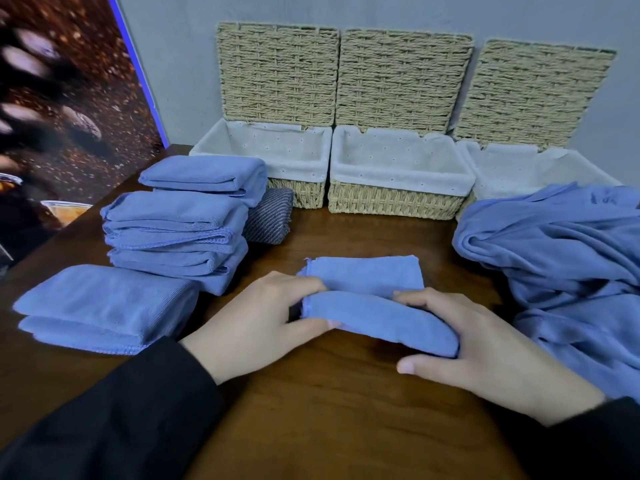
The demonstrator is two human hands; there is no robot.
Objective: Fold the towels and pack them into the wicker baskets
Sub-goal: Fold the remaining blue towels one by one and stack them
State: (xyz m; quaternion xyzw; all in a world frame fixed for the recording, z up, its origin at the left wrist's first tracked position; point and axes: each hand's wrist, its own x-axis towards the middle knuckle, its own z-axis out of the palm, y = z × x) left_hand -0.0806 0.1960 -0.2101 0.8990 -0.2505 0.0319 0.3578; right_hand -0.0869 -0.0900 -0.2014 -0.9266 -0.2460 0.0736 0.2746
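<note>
I pinch blue towel (367, 296) half-folded, left hand (256, 323) and right hand (485, 344) clamped on its ends; bare table (329, 410) nearside.

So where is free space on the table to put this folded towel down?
Bare wood lies between the towel in hand and the middle basket, and near the table edge. Left is crowded with folded stacks, right with the unfolded heap.
</note>
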